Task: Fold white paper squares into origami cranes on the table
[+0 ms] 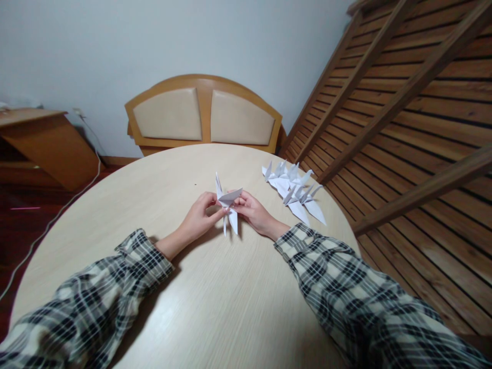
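Observation:
A white paper crane (229, 197) is held between my two hands over the middle of the round table (215, 302). My left hand (199, 218) pinches it from the left, thumb and fingers closed at its centre. From the other side, the thumb and fingers of my right hand (255, 212) close on it too. Its pointed paper ends stick out above and below my fingertips. To the right, several finished-looking white paper cranes (290, 179) stand bunched together on the tabletop.
Behind the table stands a wooden headboard (206, 110) with two cream panels against the wall. A slatted wooden frame (403, 102) leans close along the right side. At the left are a wooden desk (57, 148) and a white cable (57, 212) running down to the floor.

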Motion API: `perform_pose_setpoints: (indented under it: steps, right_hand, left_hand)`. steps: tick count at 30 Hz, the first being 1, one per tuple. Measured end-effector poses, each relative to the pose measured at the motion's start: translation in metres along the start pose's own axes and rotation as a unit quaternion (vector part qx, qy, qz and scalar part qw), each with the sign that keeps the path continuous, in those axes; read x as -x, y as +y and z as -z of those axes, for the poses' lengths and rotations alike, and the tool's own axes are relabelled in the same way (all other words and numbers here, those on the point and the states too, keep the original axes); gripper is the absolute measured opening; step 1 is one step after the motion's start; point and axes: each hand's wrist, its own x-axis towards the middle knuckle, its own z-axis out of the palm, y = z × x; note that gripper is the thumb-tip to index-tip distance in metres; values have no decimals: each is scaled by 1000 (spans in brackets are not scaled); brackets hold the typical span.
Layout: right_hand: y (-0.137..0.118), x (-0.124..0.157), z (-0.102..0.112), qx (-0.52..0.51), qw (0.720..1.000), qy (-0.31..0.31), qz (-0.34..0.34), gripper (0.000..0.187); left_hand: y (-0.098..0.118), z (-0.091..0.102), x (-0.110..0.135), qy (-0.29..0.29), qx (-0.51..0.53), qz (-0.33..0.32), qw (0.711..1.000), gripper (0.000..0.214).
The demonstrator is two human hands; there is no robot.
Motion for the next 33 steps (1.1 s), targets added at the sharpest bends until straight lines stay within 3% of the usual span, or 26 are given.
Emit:
perform_pose_setpoints:
  steps: [6, 16, 27, 33]
  right_hand:
    - [1, 2, -3, 17, 1000, -15, 10, 35]
    - [4, 0, 0, 13, 1000, 6, -10, 27]
    - [-1, -1, -3, 38, 998, 3, -44, 20]
    - [0, -2, -4, 86, 996, 8, -19, 19]
  left_hand:
    - [2, 2, -1, -11, -90, -50, 995, 25]
    - [2, 4, 2, 24, -171, -70, 983, 20]
    - [1, 2, 3, -14, -186, -104, 977, 58]
    - [-2, 1, 2, -8, -179, -121, 976, 57]
